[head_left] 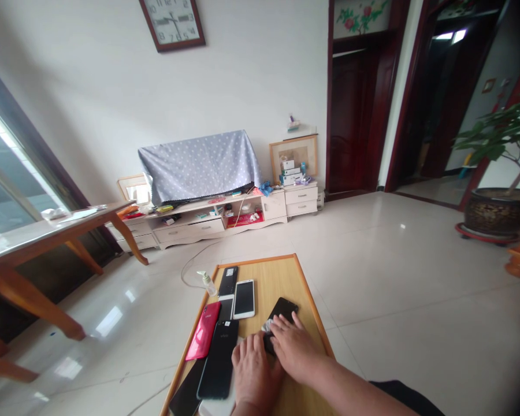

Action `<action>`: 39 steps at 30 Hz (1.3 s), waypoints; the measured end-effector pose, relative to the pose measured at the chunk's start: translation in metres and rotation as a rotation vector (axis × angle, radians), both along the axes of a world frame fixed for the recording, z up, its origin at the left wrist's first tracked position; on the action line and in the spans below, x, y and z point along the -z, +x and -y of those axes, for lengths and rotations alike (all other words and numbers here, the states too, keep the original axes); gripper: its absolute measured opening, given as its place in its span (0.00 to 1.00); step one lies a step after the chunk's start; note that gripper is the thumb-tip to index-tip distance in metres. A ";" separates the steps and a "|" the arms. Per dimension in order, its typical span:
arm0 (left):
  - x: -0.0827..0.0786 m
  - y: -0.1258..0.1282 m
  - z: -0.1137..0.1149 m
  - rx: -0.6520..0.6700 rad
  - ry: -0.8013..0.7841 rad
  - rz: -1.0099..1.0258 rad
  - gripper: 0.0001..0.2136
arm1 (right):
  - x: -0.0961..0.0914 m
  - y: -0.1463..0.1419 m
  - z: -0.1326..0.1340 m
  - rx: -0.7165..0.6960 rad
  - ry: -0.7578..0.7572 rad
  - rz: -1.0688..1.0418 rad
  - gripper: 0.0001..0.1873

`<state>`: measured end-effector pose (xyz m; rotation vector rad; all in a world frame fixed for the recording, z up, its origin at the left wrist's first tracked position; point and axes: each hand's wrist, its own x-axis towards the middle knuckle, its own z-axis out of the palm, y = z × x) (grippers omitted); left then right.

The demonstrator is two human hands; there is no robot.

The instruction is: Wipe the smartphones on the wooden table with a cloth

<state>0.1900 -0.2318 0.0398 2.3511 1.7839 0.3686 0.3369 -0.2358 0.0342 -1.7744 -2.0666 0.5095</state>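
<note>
A black smartphone lies at an angle on the small wooden table, its lower part covered by my hands. My right hand lies over the phone, pressing a pale crumpled cloth against it with the fingers. Beside it, my left hand is curled at the phone's lower end; the thumb side is partly hidden. Left of my hands are a large black phone on top of other items, a red phone, and a white-framed phone.
A pump bottle stands at the table's left edge near another dark phone. A cable runs over the floor. Farther off are a low cabinet, a wooden table at left and a potted plant at right.
</note>
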 end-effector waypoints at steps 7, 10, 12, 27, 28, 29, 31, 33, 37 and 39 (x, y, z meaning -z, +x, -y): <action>0.001 0.000 0.001 -0.005 -0.012 0.004 0.25 | -0.002 0.015 -0.019 0.173 0.004 0.094 0.29; 0.002 -0.001 0.000 0.003 0.003 0.020 0.23 | 0.002 0.004 -0.011 0.092 0.023 0.051 0.29; 0.002 -0.001 -0.001 0.009 0.007 0.022 0.21 | 0.005 -0.002 -0.005 0.027 0.039 0.025 0.29; 0.004 -0.002 -0.001 0.004 -0.002 0.057 0.24 | 0.016 -0.001 -0.022 0.115 0.062 0.075 0.30; 0.004 -0.002 -0.002 0.007 -0.004 0.060 0.23 | 0.016 -0.003 -0.021 0.086 0.065 0.064 0.30; 0.004 -0.002 -0.002 0.009 -0.005 0.062 0.23 | 0.016 -0.003 -0.021 0.077 0.064 0.059 0.29; 0.005 -0.002 -0.002 0.009 0.001 0.061 0.24 | 0.015 0.003 -0.026 0.113 0.055 0.068 0.28; 0.006 -0.002 -0.002 0.007 0.016 0.059 0.25 | 0.015 0.015 -0.037 0.200 0.033 0.093 0.27; 0.009 -0.002 -0.002 0.003 0.039 0.067 0.25 | 0.018 0.027 -0.052 0.306 0.008 0.124 0.28; 0.009 -0.002 -0.003 0.001 0.035 0.073 0.25 | 0.020 0.022 -0.051 0.265 0.028 0.114 0.29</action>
